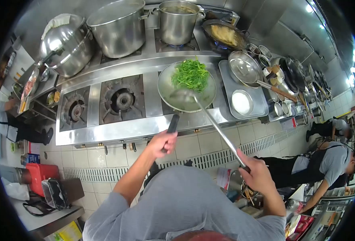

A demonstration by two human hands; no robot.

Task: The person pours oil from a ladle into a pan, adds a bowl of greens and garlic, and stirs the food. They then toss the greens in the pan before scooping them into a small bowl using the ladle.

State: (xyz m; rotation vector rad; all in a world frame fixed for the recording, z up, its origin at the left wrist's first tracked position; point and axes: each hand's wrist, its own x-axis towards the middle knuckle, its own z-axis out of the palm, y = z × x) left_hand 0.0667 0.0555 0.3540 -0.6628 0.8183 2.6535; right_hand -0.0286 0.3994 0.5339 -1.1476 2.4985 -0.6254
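Note:
My left hand (163,143) grips the black handle (173,123) of a steel wok (166,87) that sits over a burner on the range. A heap of chopped green vegetables (191,74) lies in the far half of the wok. My right hand (255,170) holds the long metal shaft of a ladle (184,95), whose bowl rests inside the wok near its front rim, just below the greens.
Two open burners (122,100) lie left of the wok. Large stock pots (118,27) and a lidded pot (64,45) stand behind. A tray (262,105) with a white-filled bowl (241,102) and a strainer is to the right. Other people work at both sides.

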